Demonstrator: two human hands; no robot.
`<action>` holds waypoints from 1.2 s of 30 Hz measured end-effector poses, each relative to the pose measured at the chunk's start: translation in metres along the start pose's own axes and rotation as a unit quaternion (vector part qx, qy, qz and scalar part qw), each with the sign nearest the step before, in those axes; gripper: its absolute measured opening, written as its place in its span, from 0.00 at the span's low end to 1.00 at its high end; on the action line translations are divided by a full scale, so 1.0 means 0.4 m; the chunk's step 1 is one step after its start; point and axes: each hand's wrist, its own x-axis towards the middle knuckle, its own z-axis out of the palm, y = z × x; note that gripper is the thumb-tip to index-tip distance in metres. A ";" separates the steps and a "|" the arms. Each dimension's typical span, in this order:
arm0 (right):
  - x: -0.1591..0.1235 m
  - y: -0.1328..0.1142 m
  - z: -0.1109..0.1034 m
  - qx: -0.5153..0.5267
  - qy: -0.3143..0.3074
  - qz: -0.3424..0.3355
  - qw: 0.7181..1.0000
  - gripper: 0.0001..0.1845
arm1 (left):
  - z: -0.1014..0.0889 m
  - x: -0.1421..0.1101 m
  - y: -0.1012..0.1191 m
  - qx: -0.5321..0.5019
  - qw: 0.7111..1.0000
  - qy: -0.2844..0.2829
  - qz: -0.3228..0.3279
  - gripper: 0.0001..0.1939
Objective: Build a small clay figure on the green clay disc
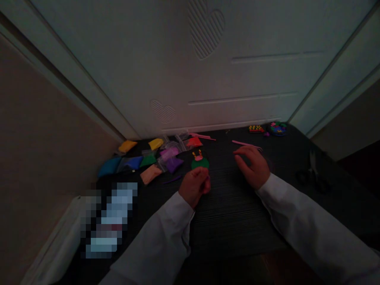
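Over the dark desk [225, 221], our left hand [192, 187] curls narrow right at the green disc [200, 163], grip unclear; our right hand [253, 166] hangs open, thumb parted, beside the pink tool [242, 143].

Left hand [195, 185] is curled closed; right hand [252, 165] hovers, thumb and fingers parted.
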 end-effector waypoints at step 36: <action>-0.001 -0.002 0.001 0.015 -0.005 -0.007 1.000 0.09 | 0.000 0.006 -0.002 -0.046 0.999 0.025 -0.011 0.08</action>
